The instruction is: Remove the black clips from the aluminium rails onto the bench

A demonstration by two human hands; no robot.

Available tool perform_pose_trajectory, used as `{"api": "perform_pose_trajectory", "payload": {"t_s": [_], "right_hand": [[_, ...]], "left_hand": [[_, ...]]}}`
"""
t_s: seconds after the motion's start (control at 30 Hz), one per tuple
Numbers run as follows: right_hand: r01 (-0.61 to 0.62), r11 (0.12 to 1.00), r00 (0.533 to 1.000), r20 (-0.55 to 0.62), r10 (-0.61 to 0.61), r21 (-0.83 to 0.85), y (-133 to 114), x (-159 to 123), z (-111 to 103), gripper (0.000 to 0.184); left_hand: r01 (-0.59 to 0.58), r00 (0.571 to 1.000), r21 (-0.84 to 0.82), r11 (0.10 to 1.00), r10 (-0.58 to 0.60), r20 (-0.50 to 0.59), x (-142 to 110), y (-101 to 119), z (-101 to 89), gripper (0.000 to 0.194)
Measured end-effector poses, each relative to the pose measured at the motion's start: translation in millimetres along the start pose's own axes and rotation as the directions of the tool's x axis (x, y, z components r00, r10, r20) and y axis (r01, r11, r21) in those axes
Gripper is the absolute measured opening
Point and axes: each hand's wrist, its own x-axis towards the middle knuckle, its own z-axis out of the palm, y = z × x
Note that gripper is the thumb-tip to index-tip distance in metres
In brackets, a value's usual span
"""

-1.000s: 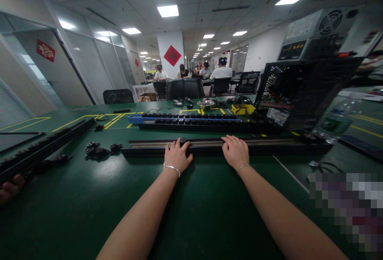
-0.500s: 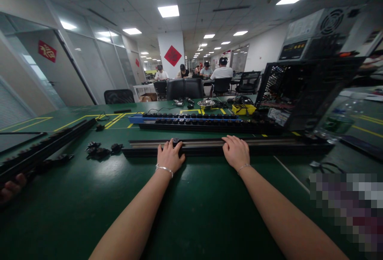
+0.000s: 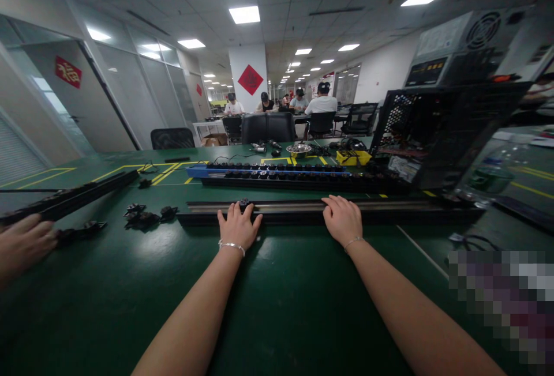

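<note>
A long black rail (image 3: 294, 217) with a pale metal strip along its top lies crosswise on the green table. My left hand (image 3: 238, 227) is over its left part, fingers closed around a small black part (image 3: 244, 202) that sits on the strip. My right hand (image 3: 344, 219) holds the rail right of its middle, fingers curled over the top; the fingertips are partly hidden. Behind runs a second rail (image 3: 303, 183) set with several small black parts, beside a blue strip (image 3: 197, 172).
Loose black parts (image 3: 145, 219) lie left of the rail. Another person's hand (image 3: 28, 243) is at a slanted black rail (image 3: 95, 194). Further back are a metal bowl (image 3: 298, 149) and yellow tray (image 3: 352, 158). An open computer case (image 3: 454, 134) and plastic bottle (image 3: 493, 168) stand right.
My left hand has slid a little to the left along the rail, and the small black part moved with it. My right hand stayed put. The other person's hand rose further into view.
</note>
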Motion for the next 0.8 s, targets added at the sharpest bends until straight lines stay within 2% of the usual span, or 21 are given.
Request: {"api": "perform_pose_trajectory", "payload": {"t_s": [0.2,0.43,0.8], "right_hand": [[0.003,1.000,1.000,-0.003,-0.003,0.004,1,0,0,0.035],[0.007,1.000,1.000,0.002,-0.007,0.003,1,0,1,0.035],[0.011,1.000,1.000,0.005,-0.010,-0.014,1,1,0,0.035]], "left_hand": [[0.031,0.999,0.003,1.000,-0.031,-0.020,0,-7,2.4,0.056],[0.059,0.998,0.003,0.998,-0.060,0.030,1,-7,-0.1,0.057],[0.143,0.989,-0.034,0.989,-0.144,-0.019,3,-19,3.9,0.055]]}}
